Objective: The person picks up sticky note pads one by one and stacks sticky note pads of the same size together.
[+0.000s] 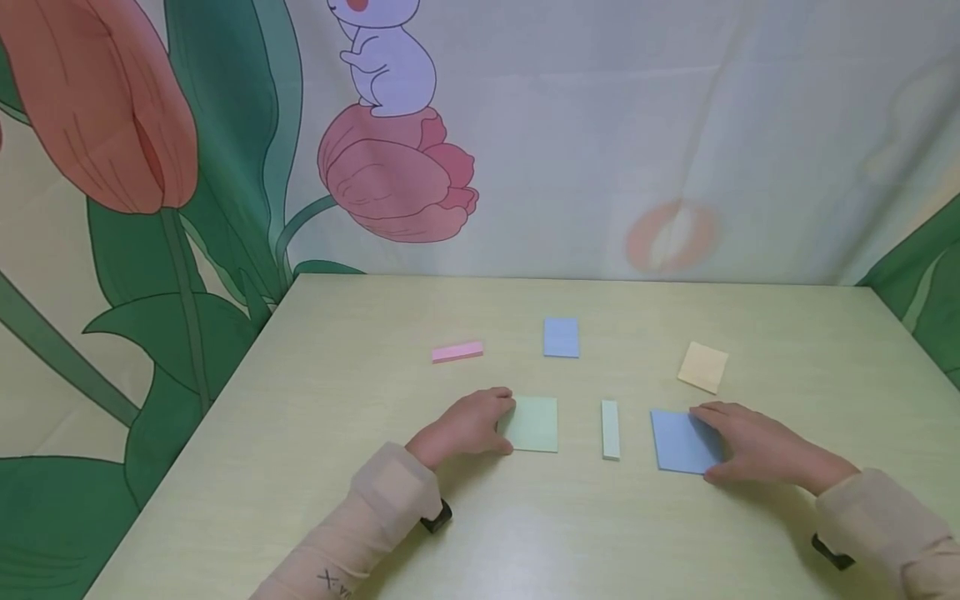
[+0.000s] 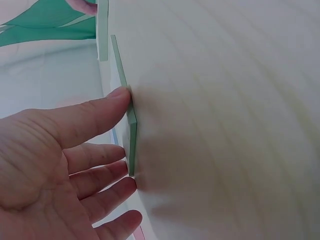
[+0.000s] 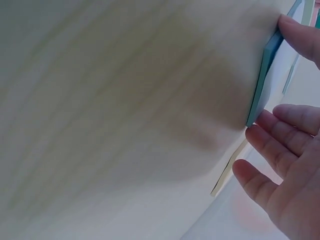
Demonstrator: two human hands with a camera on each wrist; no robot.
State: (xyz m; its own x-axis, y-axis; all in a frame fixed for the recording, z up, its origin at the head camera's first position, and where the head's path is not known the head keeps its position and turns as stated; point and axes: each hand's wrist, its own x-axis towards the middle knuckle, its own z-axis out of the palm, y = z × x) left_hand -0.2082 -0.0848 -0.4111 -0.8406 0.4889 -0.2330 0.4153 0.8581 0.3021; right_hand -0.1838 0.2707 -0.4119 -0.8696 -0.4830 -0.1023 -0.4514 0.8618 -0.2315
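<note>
In the head view my left hand (image 1: 467, 427) is at the left side of a square light green sticky note pad (image 1: 534, 424), which lies flat on the table. The left wrist view shows the thumb on one edge of the green pad (image 2: 132, 142) and fingertips at another. My right hand (image 1: 761, 442) holds a square blue sticky note pad (image 1: 681, 442) by its right side. In the right wrist view the thumb and fingertips touch different edges of this blue pad (image 3: 258, 92). A narrow light green pad (image 1: 611, 430) lies between the two squares.
Farther back on the table (image 1: 360, 375) lie a narrow pink pad (image 1: 457, 352), a small blue pad (image 1: 561, 337) and a tilted pale yellow pad (image 1: 703, 367). A cloth (image 1: 570, 150) printed with flowers and a white animal hangs behind the table's back edge.
</note>
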